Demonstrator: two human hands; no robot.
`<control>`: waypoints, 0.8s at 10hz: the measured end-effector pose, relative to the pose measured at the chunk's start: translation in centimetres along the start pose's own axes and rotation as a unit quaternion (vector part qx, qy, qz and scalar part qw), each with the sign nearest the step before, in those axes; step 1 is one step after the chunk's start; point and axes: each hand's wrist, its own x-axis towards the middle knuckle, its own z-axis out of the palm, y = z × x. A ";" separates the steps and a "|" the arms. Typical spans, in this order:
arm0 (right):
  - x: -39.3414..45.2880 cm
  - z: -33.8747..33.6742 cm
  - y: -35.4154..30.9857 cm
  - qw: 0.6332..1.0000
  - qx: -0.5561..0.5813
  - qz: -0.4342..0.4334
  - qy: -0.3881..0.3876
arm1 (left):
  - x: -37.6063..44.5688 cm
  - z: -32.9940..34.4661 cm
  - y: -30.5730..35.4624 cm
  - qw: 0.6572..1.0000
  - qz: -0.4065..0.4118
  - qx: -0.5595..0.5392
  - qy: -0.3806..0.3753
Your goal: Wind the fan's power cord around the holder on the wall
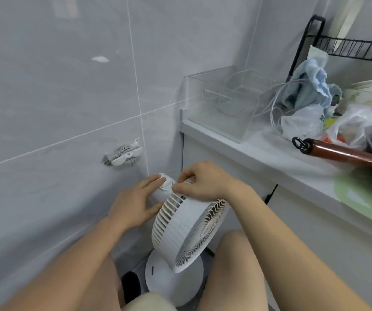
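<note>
The white fan stood on its round base on the floor, close to the tiled wall, head tilted up toward the counter. Left hand cupped the rear motor housing, fingers together and flat against it. Right hand sat over the top of the grille, thumb and fingertips pinching at the round knob. Up on the wall, the holder already carried white cord wound round it. Beyond, a clear box, loose cables and plastic bags cluttered the counter
</note>
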 end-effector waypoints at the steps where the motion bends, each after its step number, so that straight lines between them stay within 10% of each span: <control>1: -0.6 0.5 0.5 0.999 0.021 -0.005 0.035 | -0.2 0.3 1.0 1.000 -0.015 0.003 0.022; 6: -2.4 1.8 0.0 0.995 0.009 -0.055 0.077 | -2.9 0.4 2.1 0.999 0.001 0.036 -0.018; 8: -3.9 -0.6 -0.7 0.961 0.201 -0.095 0.162 | -3.7 0.7 2.5 0.995 -0.033 -0.061 0.077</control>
